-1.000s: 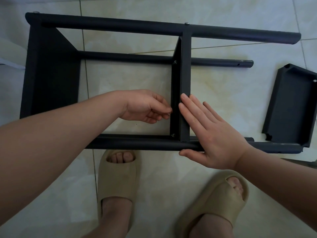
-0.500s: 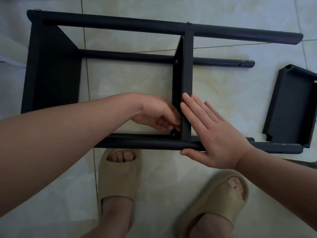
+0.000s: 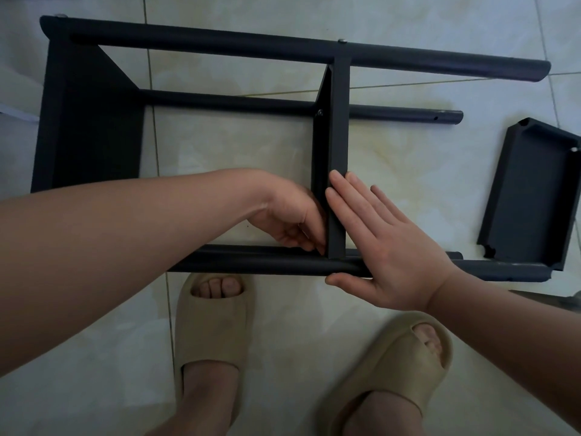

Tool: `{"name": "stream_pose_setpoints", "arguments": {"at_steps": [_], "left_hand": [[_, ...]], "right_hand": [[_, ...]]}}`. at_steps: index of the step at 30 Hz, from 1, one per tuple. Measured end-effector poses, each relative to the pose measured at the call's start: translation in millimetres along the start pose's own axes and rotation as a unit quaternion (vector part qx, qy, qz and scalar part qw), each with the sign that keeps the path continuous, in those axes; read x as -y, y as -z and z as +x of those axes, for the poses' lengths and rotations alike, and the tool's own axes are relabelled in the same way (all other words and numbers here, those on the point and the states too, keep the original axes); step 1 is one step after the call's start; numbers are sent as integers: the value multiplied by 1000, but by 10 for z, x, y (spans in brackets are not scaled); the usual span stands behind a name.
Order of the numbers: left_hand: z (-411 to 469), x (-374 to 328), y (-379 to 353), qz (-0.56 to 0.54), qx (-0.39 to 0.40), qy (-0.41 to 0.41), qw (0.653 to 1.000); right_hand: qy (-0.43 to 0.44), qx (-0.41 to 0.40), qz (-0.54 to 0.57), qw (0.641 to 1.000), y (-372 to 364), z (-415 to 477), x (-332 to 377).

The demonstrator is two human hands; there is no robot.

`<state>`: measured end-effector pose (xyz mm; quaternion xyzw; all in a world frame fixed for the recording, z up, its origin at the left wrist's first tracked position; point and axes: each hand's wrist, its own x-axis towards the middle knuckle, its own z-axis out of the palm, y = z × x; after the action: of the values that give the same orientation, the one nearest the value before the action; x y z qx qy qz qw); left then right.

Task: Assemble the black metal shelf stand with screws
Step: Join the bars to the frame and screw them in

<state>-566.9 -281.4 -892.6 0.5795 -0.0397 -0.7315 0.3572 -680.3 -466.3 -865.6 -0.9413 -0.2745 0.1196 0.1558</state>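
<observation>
Shelf stand (image 3: 201, 42) lies on its side on tile floor (image 3: 251, 152). Right hand (image 3: 393, 247) is flat, fingers straight, pressed on middle shelf (image 3: 341, 127), thumb under near tube (image 3: 251, 265). Left hand (image 3: 289, 218) is curled at the shelf/tube corner; grip contents hidden, can't tell. Loose shelf tray (image 3: 531, 196) sits by the tube's right end.

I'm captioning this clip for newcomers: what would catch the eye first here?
A black shelf frame lies on its side on the pale tiled floor. The right hand presses flat against its middle panel while the left hand reaches the panel's lower corner. A loose black tray lies at right, beige slippers below.
</observation>
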Motion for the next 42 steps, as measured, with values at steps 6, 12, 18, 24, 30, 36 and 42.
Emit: {"name": "stream_pose_setpoints", "arguments": {"at_steps": [6, 12, 18, 24, 30, 36, 42], "left_hand": [[-6, -7, 4, -4, 11, 18, 1000], [-3, -10, 2, -9, 16, 14, 1000], [-7, 20, 31, -13, 20, 24, 999], [26, 32, 13, -23, 17, 3, 1000], [10, 62, 21, -66, 30, -3, 997], [18, 36, 25, -18, 20, 2, 1000], [34, 35, 35, -37, 22, 0, 999]], "right_hand": [[-1, 2, 0, 1000, 7, 4, 5], [-3, 3, -1, 1000, 14, 2, 6], [-2, 0, -1, 1000, 1, 3, 9], [-1, -5, -2, 1000, -1, 3, 1], [-1, -5, -3, 1000, -1, 3, 9], [-1, -5, -5, 1000, 1, 3, 8], [-2, -2, -5, 1000, 6, 2, 8]]}}
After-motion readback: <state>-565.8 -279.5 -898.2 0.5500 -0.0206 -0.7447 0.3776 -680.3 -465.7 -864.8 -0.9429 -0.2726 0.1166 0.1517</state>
